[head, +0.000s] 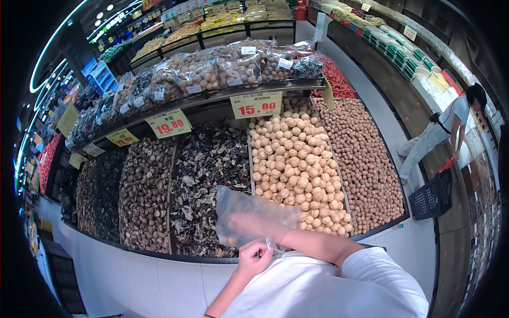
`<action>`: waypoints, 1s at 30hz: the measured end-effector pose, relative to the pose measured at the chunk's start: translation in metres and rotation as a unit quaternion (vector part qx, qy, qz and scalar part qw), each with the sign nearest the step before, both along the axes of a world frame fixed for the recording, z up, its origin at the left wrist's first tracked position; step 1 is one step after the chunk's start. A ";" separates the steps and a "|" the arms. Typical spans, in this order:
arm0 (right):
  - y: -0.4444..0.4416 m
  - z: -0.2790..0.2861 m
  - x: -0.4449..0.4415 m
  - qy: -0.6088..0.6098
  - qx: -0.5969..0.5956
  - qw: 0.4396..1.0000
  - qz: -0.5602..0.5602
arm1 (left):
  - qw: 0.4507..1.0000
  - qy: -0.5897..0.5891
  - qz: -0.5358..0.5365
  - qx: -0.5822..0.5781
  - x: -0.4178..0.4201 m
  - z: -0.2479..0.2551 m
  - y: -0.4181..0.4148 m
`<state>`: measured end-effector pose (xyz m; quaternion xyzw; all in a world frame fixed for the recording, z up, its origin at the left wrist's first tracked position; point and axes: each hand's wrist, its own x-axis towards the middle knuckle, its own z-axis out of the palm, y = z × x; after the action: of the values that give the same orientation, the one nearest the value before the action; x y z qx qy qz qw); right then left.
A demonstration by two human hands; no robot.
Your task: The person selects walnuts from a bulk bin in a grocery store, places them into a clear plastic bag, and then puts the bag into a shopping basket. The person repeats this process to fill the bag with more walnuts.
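A clear plastic bag [254, 210] hangs in front of me, over the edge between the dried black fungus [206, 159] and the walnuts [294, 159]. My left hand [256, 256] pinches the bag's rim at its lower edge. My right forearm crosses from the right, and my right hand [248, 224] shows blurred through the film, in or behind the bag. A few round, tan things, perhaps walnuts, show low in the bag beside it. Whether the right hand's fingers hold anything is not clear.
Dried mushrooms [145, 194] fill a bin on the left, longans or similar round brown fruit [358, 159] one on the right. A shelf [206, 95] of bagged goods with price signs runs above. At the far right a person [441, 127] stands by a dark shopping basket [431, 196].
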<state>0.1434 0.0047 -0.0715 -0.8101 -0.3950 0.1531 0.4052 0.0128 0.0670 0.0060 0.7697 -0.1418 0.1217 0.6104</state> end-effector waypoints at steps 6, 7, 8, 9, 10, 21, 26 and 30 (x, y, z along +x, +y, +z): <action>-0.128 0.037 -0.061 0.135 0.131 0.976 -0.114 | 0.998 0.028 0.054 -0.009 -0.003 0.000 0.008; -0.151 0.054 -0.069 0.215 0.123 0.960 -0.127 | 0.998 0.031 0.062 -0.011 -0.004 -0.003 0.010; -0.170 0.065 -0.075 0.294 0.115 0.939 -0.138 | 0.997 0.045 0.066 -0.017 -0.007 -0.009 0.012; -0.191 0.074 -0.079 0.291 0.118 0.937 -0.153 | 0.996 0.045 0.068 -0.025 -0.006 -0.011 0.013; -0.209 0.080 -0.082 0.288 0.123 0.935 -0.166 | 0.996 0.044 0.072 -0.032 -0.007 -0.013 0.013; -0.237 0.086 -0.015 -0.129 -0.124 0.917 -0.356 | 0.987 0.107 0.095 -0.067 -0.011 -0.030 0.014; -0.228 0.066 0.007 -0.153 -0.167 0.921 -0.317 | 0.986 0.113 0.099 -0.071 -0.013 -0.027 0.010; -0.230 0.062 0.009 -0.143 -0.172 0.925 -0.306 | 0.987 0.113 0.109 -0.044 -0.018 -0.029 0.008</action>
<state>0.1527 -0.2250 -0.0090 -0.9621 -0.1493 -0.0303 0.2263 -0.0056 0.0748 -0.0231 0.7617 0.0187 0.1056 0.6390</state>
